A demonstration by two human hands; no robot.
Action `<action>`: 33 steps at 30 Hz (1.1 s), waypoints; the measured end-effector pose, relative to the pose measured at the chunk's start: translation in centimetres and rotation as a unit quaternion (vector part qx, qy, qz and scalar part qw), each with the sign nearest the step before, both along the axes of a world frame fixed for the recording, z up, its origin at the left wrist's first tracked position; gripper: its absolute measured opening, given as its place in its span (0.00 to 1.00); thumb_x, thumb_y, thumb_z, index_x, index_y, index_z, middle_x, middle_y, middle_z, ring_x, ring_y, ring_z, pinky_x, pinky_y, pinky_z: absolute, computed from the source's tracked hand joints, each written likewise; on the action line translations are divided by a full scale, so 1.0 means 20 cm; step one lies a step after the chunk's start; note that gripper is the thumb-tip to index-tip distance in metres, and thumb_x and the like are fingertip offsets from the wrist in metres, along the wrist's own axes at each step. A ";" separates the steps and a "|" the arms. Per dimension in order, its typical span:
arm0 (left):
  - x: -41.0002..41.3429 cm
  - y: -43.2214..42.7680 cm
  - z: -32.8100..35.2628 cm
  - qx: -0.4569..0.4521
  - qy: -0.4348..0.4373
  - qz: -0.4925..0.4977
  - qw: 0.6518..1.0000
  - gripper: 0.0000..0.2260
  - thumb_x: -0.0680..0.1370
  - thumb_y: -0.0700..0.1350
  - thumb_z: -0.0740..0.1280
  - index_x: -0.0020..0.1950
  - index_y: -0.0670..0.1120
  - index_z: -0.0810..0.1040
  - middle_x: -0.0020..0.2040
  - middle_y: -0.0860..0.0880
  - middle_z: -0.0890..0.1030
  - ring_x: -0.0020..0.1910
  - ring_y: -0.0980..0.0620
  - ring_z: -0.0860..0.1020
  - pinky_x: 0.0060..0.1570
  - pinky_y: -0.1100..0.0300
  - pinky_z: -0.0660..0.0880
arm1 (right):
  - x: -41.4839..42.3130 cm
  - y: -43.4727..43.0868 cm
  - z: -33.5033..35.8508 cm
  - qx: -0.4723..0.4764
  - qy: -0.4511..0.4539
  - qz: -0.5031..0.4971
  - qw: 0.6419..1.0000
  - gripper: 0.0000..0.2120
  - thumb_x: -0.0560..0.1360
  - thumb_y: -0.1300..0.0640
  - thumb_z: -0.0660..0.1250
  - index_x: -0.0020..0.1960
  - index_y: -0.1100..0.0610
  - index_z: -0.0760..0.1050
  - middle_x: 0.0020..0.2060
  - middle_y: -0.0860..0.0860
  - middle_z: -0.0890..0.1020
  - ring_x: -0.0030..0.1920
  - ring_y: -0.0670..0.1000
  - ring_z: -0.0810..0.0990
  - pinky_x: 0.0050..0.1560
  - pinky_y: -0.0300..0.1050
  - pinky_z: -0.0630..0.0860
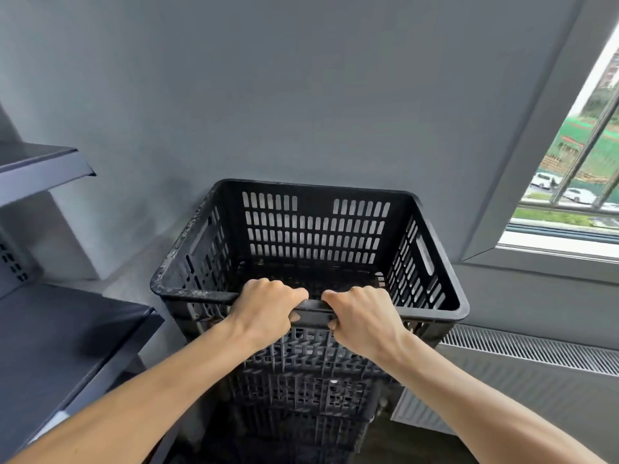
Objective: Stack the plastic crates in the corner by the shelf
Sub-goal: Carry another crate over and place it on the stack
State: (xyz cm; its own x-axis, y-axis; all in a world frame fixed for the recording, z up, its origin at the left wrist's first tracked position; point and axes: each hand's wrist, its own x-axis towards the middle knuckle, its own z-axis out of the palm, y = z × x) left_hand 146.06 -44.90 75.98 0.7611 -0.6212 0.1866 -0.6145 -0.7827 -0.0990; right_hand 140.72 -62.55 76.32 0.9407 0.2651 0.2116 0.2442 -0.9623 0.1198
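Black plastic crate (315,229), topmost on stack (301,393), against far wall (301,95); shelf (67,329) at left. Near rim clamped by left grip (268,306) and right grip (363,313), side by side.

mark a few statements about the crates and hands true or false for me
1. The left hand and right hand both grip the near rim of the top crate. True.
2. The top crate is packed with boxes. False: it looks empty, with its slotted walls and floor showing.
3. The top crate sits on the lower crates. True.
4. The shelf stands to the right of the stack. False: it is on the left, and the window is on the right.
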 end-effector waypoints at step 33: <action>0.51 0.06 -0.15 -0.033 0.064 -0.072 0.995 0.04 0.77 0.50 0.68 0.51 0.54 0.75 0.40 0.54 0.82 0.44 0.48 0.81 0.42 0.54 0.73 | 0.43 0.00 -0.14 0.014 0.035 -0.010 0.999 0.12 0.74 0.48 0.68 0.53 0.52 0.70 0.37 0.48 0.81 0.39 0.56 0.81 0.34 0.46 0.70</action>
State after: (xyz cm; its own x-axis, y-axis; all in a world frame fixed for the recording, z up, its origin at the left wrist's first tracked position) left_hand 156.25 -43.75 73.03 0.6850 -0.7155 0.1371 -0.7253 -0.6875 0.0364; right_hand 149.30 -62.57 73.44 0.9584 0.2414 0.1523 0.2321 -0.9697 0.0765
